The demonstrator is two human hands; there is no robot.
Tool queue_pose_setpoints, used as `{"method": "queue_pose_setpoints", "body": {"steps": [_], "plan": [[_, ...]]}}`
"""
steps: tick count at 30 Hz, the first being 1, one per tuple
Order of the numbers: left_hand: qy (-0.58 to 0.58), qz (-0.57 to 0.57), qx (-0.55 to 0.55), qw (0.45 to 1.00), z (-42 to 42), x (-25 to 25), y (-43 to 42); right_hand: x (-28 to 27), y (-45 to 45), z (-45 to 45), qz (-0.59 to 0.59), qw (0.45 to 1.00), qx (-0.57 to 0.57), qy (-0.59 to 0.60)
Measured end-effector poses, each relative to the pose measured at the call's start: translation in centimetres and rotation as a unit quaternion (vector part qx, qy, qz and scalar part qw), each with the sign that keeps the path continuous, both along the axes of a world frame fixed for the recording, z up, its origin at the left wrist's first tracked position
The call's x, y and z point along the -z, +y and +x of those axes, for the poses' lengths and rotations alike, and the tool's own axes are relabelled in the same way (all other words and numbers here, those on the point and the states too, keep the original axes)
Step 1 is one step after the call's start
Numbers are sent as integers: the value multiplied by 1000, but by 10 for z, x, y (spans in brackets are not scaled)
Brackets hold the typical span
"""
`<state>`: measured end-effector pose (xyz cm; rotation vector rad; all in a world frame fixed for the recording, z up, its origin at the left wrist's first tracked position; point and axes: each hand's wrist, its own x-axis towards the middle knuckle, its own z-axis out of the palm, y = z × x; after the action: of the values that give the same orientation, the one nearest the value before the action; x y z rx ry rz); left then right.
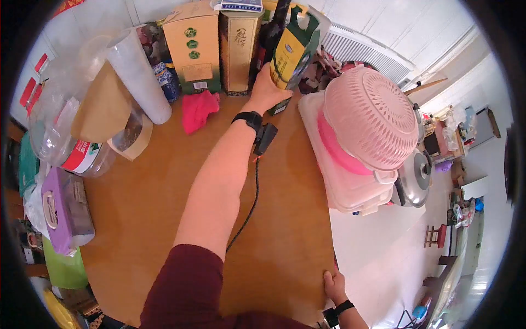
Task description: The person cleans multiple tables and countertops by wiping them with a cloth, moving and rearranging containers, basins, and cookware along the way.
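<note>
My left hand (267,90) reaches to the far side of the table and grips the lower part of a green-and-yellow carton (286,55). The carton leans to the right, and some of my fingers are hidden by it. Directly behind it stands a dark bottle (272,35). A tall gold box (240,52) and a tan-and-green box (192,46) stand to the left, with a pink cloth (199,111) in front. Down at the right edge of the wooden table (279,219), my right hand (335,287) is closed around the edge.
At right, a pink basket-like cover (372,118) sits over a pink basin (342,145) on a clear plastic box (350,192), beside a lidded metal pan (413,178). Along the left are a plastic roll (139,77), a clear jar (90,159) and a purple-lidded container (60,211).
</note>
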<state>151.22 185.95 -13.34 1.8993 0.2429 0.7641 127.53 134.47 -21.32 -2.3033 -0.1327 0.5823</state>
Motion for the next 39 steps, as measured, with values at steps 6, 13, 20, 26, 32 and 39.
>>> {"method": "queue_pose_setpoints", "body": {"steps": [6, 13, 20, 26, 32, 39], "plan": [[138, 184, -133, 964, -60, 1, -6, -11, 6, 2, -26, 999, -21, 30], [301, 329, -324, 834, -112, 78, 61, 5, 0, 2, 58, 998, -17, 3], [279, 295, -208, 890, -100, 78, 34, 1, -3, 3, 19, 998, -13, 57], [105, 324, -98, 935, -78, 74, 24, 2, -2, 3, 9, 999, -21, 37], [263, 321, -114, 903, -63, 64, 31, 0, -4, 1, 8, 994, 23, 106], [340, 322, -66, 881, -82, 58, 9, 15, -11, 0, 43, 998, -38, -5]]}}
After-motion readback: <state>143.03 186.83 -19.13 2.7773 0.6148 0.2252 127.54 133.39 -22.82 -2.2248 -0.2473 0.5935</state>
